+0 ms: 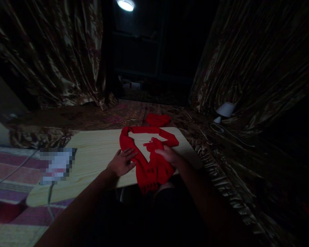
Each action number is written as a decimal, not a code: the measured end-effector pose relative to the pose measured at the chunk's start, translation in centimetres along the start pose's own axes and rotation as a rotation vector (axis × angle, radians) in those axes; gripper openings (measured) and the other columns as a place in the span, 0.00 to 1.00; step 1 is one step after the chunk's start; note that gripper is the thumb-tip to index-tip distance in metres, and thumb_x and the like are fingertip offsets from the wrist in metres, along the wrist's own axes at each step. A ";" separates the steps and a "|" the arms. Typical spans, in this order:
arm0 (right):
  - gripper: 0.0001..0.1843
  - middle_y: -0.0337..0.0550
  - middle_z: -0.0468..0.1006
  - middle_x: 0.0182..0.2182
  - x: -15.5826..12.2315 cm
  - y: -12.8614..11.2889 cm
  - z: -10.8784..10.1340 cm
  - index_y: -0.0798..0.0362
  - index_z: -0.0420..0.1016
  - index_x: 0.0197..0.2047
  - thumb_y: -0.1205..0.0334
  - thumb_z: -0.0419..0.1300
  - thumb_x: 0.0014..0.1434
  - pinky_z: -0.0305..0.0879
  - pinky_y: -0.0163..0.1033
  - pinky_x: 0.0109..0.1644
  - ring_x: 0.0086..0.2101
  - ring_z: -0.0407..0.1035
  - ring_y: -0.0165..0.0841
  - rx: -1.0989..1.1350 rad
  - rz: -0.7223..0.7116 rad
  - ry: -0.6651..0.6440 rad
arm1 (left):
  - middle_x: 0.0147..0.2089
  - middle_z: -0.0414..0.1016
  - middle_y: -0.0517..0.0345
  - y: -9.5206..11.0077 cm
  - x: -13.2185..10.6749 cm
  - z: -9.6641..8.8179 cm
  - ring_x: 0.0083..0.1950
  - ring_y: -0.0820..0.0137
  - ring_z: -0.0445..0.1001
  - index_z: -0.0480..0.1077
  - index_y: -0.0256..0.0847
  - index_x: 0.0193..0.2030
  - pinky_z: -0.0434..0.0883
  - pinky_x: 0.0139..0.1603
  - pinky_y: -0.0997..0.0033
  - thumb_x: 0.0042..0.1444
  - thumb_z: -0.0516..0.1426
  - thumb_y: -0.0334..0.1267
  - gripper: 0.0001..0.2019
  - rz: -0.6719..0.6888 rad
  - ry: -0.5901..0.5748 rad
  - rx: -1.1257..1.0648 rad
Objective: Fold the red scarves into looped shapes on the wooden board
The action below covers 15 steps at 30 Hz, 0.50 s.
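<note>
A red knitted scarf (147,161) lies looped on a light wooden board (98,154), its fringed end hanging over the near edge. My left hand (122,162) rests flat with fingers spread, the fingertips on the scarf's left strand. My right hand (170,156) lies on the scarf's right part, fingers curled over the fabric near a fringed end. A second red folded piece (158,119) sits just beyond the board's far edge.
A blurred flat item (57,165) lies on the board's left side with a cable running from it. A white lamp-like object (223,111) and cord sit at the right. Shiny curtains hang at left and right; a striped cloth covers the floor at left.
</note>
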State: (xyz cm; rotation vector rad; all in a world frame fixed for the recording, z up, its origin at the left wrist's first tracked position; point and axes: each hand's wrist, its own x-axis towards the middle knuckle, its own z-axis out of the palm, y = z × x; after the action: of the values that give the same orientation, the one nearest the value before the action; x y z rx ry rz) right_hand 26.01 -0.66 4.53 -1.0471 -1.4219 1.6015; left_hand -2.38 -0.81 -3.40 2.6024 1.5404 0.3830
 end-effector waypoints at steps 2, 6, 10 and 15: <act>0.20 0.47 0.82 0.46 -0.6 -0.5 1.8 0.52 0.79 0.50 0.57 0.68 0.54 0.69 0.50 0.58 0.47 0.77 0.41 0.177 -0.007 -0.070 | 0.75 0.56 0.52 0.0 0.0 0.0 0.75 0.53 0.54 0.60 0.53 0.72 0.49 0.71 0.38 0.66 0.48 0.55 0.29 0.006 0.009 0.001; 0.23 0.47 0.83 0.42 -0.9 -1.8 4.5 0.54 0.78 0.48 0.54 0.72 0.50 0.68 0.52 0.59 0.48 0.76 0.43 0.309 -0.037 -0.159 | 0.73 0.61 0.49 0.2 0.0 -0.3 0.74 0.52 0.56 0.66 0.49 0.68 0.51 0.70 0.40 0.66 0.48 0.53 0.27 0.013 0.013 0.015; 0.24 0.45 0.83 0.39 -0.6 -3.3 5.4 0.55 0.78 0.48 0.52 0.72 0.51 0.69 0.50 0.57 0.44 0.77 0.41 0.337 -0.083 -0.142 | 0.70 0.66 0.47 0.5 0.0 -0.6 0.72 0.50 0.60 0.71 0.48 0.64 0.53 0.69 0.40 0.64 0.52 0.52 0.25 0.019 0.043 -0.003; 0.29 0.43 0.81 0.43 -0.6 -3.3 5.9 0.53 0.75 0.52 0.58 0.74 0.47 0.68 0.47 0.57 0.45 0.76 0.39 0.289 -0.007 -0.328 | 0.64 0.72 0.48 0.5 -0.1 -1.2 0.67 0.53 0.65 0.76 0.47 0.57 0.54 0.70 0.45 0.62 0.55 0.51 0.21 0.057 0.088 -0.054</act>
State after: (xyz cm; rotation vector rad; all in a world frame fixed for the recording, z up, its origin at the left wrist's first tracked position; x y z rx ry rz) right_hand 20.80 -3.12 8.14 -0.6316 -1.3407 1.9706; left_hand -2.28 -1.21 -2.14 2.6258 1.4621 0.5438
